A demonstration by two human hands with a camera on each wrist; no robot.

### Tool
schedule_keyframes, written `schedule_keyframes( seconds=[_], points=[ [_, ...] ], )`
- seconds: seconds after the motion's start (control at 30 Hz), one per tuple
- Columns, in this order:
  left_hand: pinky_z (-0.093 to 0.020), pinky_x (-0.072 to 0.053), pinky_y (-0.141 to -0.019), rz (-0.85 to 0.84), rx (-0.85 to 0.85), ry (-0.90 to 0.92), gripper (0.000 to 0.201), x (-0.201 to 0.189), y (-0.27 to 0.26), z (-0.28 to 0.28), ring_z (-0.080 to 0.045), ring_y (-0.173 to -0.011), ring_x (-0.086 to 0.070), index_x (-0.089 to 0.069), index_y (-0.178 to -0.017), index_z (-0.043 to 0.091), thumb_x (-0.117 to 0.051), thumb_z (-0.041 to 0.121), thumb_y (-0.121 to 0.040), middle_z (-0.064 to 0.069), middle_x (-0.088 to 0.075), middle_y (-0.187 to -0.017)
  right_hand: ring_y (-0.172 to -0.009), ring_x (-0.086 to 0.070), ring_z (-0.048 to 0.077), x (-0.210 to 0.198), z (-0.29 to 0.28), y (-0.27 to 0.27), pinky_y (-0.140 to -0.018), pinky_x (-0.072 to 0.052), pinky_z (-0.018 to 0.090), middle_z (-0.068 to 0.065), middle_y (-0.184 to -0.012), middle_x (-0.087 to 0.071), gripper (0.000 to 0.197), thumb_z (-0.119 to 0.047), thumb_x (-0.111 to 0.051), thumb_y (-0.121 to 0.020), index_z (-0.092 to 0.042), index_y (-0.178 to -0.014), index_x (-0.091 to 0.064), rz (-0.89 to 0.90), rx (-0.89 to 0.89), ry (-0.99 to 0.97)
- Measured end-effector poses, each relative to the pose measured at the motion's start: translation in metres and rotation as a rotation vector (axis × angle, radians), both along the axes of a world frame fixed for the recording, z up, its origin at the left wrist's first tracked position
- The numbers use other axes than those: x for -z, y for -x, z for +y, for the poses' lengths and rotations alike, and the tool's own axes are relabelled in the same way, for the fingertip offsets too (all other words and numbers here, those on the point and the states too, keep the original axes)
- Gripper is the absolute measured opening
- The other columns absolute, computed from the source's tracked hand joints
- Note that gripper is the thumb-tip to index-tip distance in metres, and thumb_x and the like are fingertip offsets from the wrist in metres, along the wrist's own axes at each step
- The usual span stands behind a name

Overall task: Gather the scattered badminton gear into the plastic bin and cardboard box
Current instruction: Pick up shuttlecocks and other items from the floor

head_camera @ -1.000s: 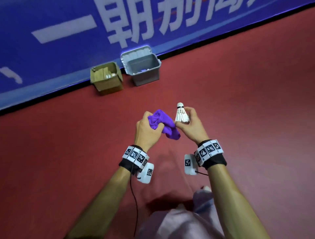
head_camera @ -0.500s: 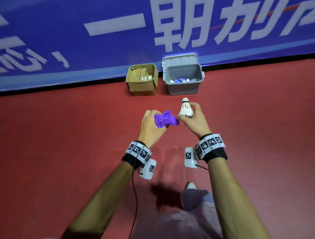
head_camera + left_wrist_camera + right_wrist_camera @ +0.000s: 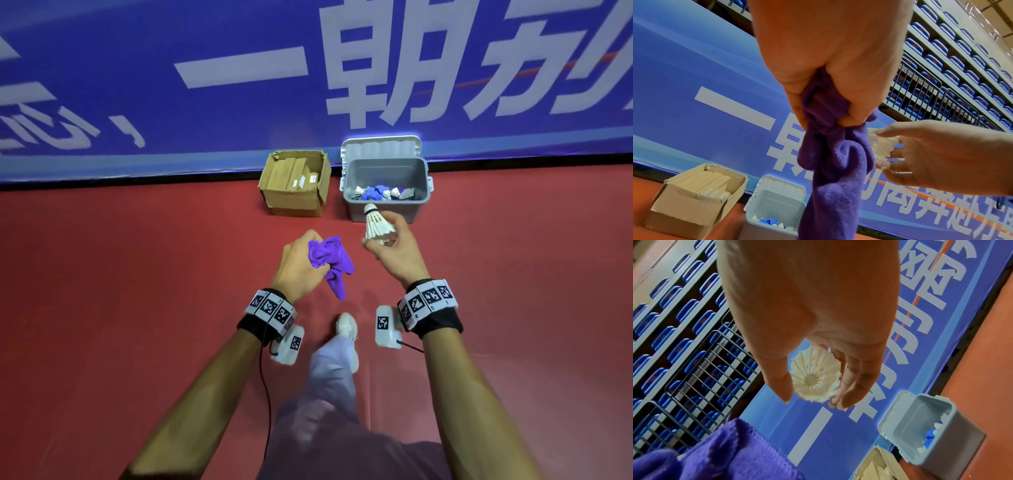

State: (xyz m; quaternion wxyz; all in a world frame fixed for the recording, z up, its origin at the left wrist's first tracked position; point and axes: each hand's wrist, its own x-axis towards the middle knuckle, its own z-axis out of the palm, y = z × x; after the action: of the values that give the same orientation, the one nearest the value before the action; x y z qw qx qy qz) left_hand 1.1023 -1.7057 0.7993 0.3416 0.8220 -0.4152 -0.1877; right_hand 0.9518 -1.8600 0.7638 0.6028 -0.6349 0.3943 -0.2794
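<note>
The left hand is clenched around a bunched purple towel, whose loose end hangs down below the fist; in the left wrist view the cloth is squeezed between palm and curled fingers. At about three o'clock from it, just beside, the right hand grasps a white shuttlecock by its feather skirt, cork end pointing up toward twelve o'clock. The right wrist view looks into the open skirt, with the thumb on one side and the fingers on the other.

On the red floor, at twelve o'clock from the hands and against the blue banner, stand two containers close side by side. The grey plastic bin is directly ahead of the right hand; its white lid is raised behind it, and it holds several white shuttlecocks and some blue pieces. The cardboard box sits at the bin's nine o'clock, flaps open, with flat tan packets inside. A white shoe shows between the wrists at six o'clock.
</note>
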Motion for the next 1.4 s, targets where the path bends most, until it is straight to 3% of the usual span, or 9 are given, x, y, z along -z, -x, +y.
schedule_keyframes(
  seconds=[0.37, 0.47, 0.53, 0.63, 0.77, 0.9, 1.1, 1.23, 1.4],
  points=[
    [-0.009, -0.037, -0.055, 0.133, 0.099, 0.028, 0.021, 0.022, -0.135, -0.269, -0.002, -0.060, -0.054, -0.051, -0.080, 0.018, -0.067, 0.007, -0.072, 0.011, -0.057, -0.068, -0.081, -0.064, 0.005, 0.001, -0.236, -0.102, -0.080, -0.051, 0.021, -0.003, -0.103, -0.069, 0.051, -0.008, -0.082, -0.078, -0.019, -0.120, -0.053, 0.115, 0.238, 0.048],
    [-0.018, -0.046, -0.063, 0.088, 0.161, -0.052, 0.035, 0.023, -0.161, -0.332, -0.009, -0.076, -0.063, -0.054, -0.092, 0.018, -0.077, 0.041, -0.079, 0.011, -0.060, -0.082, -0.091, -0.069, 0.015, 0.002, -0.284, -0.112, -0.085, -0.056, 0.030, 0.003, -0.114, -0.069, 0.052, -0.015, -0.081, -0.074, -0.029, -0.117, -0.056, 0.139, 0.280, 0.050],
    [-0.032, -0.046, -0.070, 0.071, 0.188, -0.091, 0.045, 0.027, -0.173, -0.372, -0.017, -0.084, -0.062, -0.052, -0.097, 0.016, -0.061, 0.060, -0.090, 0.005, -0.061, -0.092, -0.087, -0.068, 0.013, 0.003, -0.316, -0.114, -0.083, -0.055, 0.029, 0.002, -0.110, -0.069, 0.051, -0.010, -0.081, -0.075, -0.029, -0.116, -0.058, 0.149, 0.309, 0.032],
    [-0.035, -0.039, -0.077, 0.078, 0.189, -0.107, 0.032, 0.040, -0.189, -0.431, -0.030, -0.096, -0.060, -0.044, -0.101, 0.015, -0.045, 0.047, -0.096, -0.010, -0.059, -0.105, -0.080, -0.064, 0.004, 0.013, -0.367, -0.118, -0.076, -0.052, 0.018, -0.005, -0.100, -0.069, 0.048, -0.002, -0.078, -0.079, -0.022, -0.117, -0.057, 0.156, 0.331, -0.025],
    [-0.037, -0.042, -0.075, 0.034, 0.159, -0.137, 0.019, 0.052, -0.205, -0.511, -0.035, -0.091, -0.061, -0.042, -0.100, 0.013, -0.053, 0.029, -0.099, -0.011, -0.060, -0.096, -0.079, -0.061, 0.001, 0.029, -0.451, -0.133, -0.064, -0.047, 0.006, -0.009, -0.096, -0.065, 0.046, -0.002, -0.078, -0.082, -0.014, -0.120, -0.056, 0.171, 0.312, -0.084],
    [-0.030, -0.031, -0.066, -0.011, 0.089, -0.099, 0.025, 0.053, -0.226, -0.590, -0.027, -0.077, -0.055, -0.047, -0.094, 0.010, -0.065, 0.028, -0.095, 0.003, -0.051, -0.077, -0.079, -0.060, 0.009, 0.039, -0.551, -0.159, -0.073, -0.054, 0.026, -0.008, -0.093, -0.061, 0.046, -0.002, -0.077, -0.084, -0.012, -0.121, -0.052, 0.175, 0.302, -0.135],
    [-0.034, -0.043, -0.068, -0.118, 0.021, -0.214, 0.053, 0.069, -0.270, -0.700, -0.026, -0.076, -0.057, -0.047, -0.098, 0.013, -0.083, 0.047, -0.080, -0.006, -0.063, -0.086, -0.076, -0.061, 0.014, 0.066, -0.678, -0.208, -0.077, -0.055, 0.038, 0.001, -0.094, -0.063, 0.052, -0.009, -0.082, -0.082, -0.011, -0.116, -0.043, 0.175, 0.356, -0.282],
    [-0.031, -0.038, -0.066, -0.024, 0.009, -0.207, 0.051, 0.088, -0.297, -0.748, -0.022, -0.075, -0.055, -0.048, -0.099, 0.011, -0.088, 0.035, -0.078, 0.000, -0.056, -0.084, -0.083, -0.067, 0.023, 0.103, -0.724, -0.229, -0.072, -0.055, 0.030, 0.012, -0.103, -0.070, 0.051, -0.006, -0.083, -0.080, -0.004, -0.122, -0.055, 0.249, 0.324, -0.344],
    [-0.032, -0.042, -0.074, 0.059, 0.067, -0.342, 0.043, 0.137, -0.339, -0.804, -0.025, -0.088, -0.053, -0.047, -0.103, 0.009, -0.083, 0.019, -0.080, -0.006, -0.053, -0.099, -0.095, -0.070, 0.028, 0.152, -0.765, -0.257, -0.090, -0.056, 0.039, 0.012, -0.105, -0.072, 0.057, -0.023, -0.090, -0.076, -0.003, -0.120, -0.061, 0.367, 0.315, -0.441]
  ],
)
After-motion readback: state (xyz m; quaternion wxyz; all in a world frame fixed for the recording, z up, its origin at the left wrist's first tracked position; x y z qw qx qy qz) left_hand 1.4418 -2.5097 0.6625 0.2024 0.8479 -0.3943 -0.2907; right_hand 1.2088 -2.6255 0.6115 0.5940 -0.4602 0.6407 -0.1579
